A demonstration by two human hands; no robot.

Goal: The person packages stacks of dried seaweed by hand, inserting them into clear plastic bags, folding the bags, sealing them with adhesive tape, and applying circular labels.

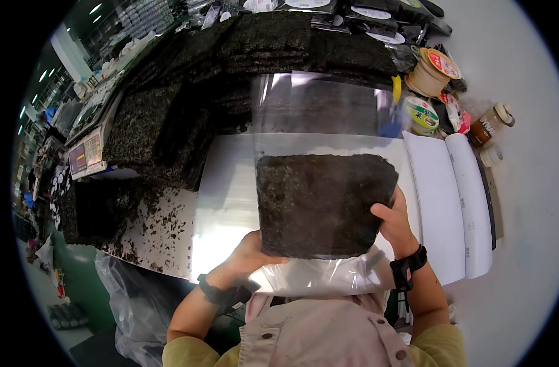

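A dark rectangular sheet or stack of dried seaweed (pixel 325 206) lies inside a long clear plastic bag (pixel 307 117), held up between my two hands. My left hand (pixel 249 254) grips the lower left corner, its thumb laid along the bottom edge. On the right edge is my right hand (pixel 394 220), thumb in front and fingers behind. Part of the bag above the seaweed looks flat and see-through. Beneath it is a smooth white work surface (pixel 219 183).
Tall stacks of dried seaweed (pixel 265 41) line the back and left, beside a digital scale (pixel 86 156) and scattered crumbs. To the right are white paper sheets (pixel 437 206), a roll (pixel 472 206), a label roll (pixel 420 115), a large tape roll (pixel 431 71) and a drink bottle (pixel 488 124).
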